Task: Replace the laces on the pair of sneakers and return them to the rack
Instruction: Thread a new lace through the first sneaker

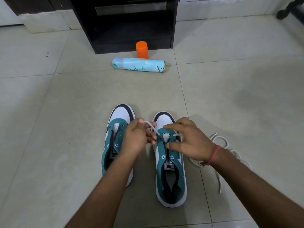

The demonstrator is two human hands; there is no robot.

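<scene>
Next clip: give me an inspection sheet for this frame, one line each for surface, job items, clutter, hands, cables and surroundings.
Surface: pale tiled floor.
Job's things: left sneaker unlaced; right sneaker with a white lace at its front eyelets; spare lace loose on the floor to its right.
Clutter: spray can lying on its side; orange cap upright behind it.
Hands: left hand pinches the white lace; right hand rests on the right sneaker, grip unclear.
Cables: nothing seen.
Surroundings: black rack, white wall base.

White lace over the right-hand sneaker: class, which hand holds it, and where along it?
The left hand pinches the white lace near its free end, above the sneaker's toe. The right hand rests at the eyelets; its grip cannot be told.
</scene>
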